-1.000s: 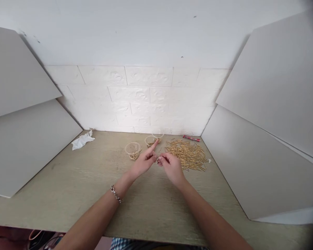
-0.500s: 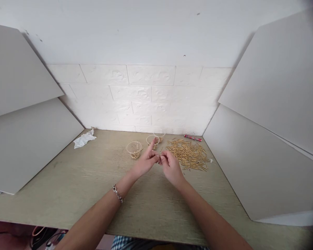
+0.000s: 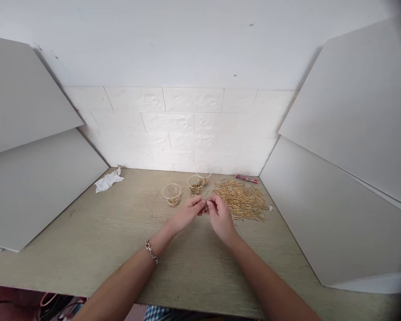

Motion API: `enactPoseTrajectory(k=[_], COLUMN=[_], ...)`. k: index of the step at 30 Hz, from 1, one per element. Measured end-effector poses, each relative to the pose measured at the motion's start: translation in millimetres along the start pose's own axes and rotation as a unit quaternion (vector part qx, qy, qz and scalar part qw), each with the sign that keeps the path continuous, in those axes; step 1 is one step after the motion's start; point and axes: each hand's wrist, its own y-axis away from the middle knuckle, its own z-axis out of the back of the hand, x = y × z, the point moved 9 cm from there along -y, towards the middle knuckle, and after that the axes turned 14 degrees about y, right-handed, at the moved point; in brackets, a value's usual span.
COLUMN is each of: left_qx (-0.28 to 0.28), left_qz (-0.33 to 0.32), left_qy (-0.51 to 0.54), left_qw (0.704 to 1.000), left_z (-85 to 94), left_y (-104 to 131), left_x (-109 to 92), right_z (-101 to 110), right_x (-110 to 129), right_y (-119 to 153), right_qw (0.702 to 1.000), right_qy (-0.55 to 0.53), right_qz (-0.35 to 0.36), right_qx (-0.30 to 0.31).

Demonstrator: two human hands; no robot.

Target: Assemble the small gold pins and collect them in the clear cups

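Observation:
My left hand (image 3: 188,212) and my right hand (image 3: 219,216) meet fingertip to fingertip over the middle of the table. Both are closed in a pinch around something small; the fingers mostly hide it, and I cannot make out its kind. Just right of my right hand lies a spread pile of thin gold-coloured metal pins (image 3: 242,200). Beyond my left hand stand clear plastic cups: one at the left (image 3: 171,194), a middle cup (image 3: 195,184) and a back cup (image 3: 204,176), each with small golden pieces at the bottom.
A red marker-like tube (image 3: 247,179) lies behind the pile. Crumpled white tissue (image 3: 109,180) rests at the table's back left. Grey panels flank the table (image 3: 96,245) at the left (image 3: 50,187) and right (image 3: 334,214), with a white brick-patterned wall (image 3: 194,120) behind.
My left index finger, stretched upward before, has folded down to the pinch. The middle cup shows more fully now. The view has tilted slightly upward.

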Motion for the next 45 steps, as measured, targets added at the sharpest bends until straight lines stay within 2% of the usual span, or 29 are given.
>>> enactPoseTrajectory(k=[5, 7, 11, 15, 26, 31, 35, 41, 45], left_qx=[0.001, 0.007, 0.009, 0.034, 0.059, 0.049, 0.015, -0.017, -0.056], left_qz=[-0.005, 0.004, 0.021, 0.025, 0.014, 0.001, -0.017, -0.068, -0.085], left_qy=[0.018, 0.027, 0.049, 0.089, 0.123, 0.087, 0.019, -0.067, -0.107], left_qw=[1.000, 1.000, 0.999, 0.995, 0.991, 0.995, 1.000, 0.995, 0.989], left_z=[3.8, 2.4, 0.1, -4.6, -7.7, -7.4, -4.0, -7.8, -3.9], left_y=[-2, -2, -1, -2, -3, -2, -1, 4, 4], left_x=[2, 4, 8, 12, 16, 11, 4, -12, -13], right_z=[4, 2, -14, -24, -23, -23, -22, -17, -16], right_x=[-2, -5, -10, -11, -12, -12, -13, -15, -16], right_y=[0, -1, -1, 0, 1, 1, 1, 1, 1], right_qw=[1.000, 0.998, 0.980, 0.965, 0.963, 0.965, 0.971, 0.980, 0.983], right_qy=[-0.010, -0.054, -0.173, -0.226, -0.240, -0.228, -0.206, -0.162, -0.138], right_qz=[-0.022, -0.043, -0.080, -0.092, -0.102, -0.095, -0.094, -0.103, -0.111], right_qx=[-0.005, 0.002, 0.059, 0.097, 0.073, 0.083, 0.077, 0.053, 0.041])
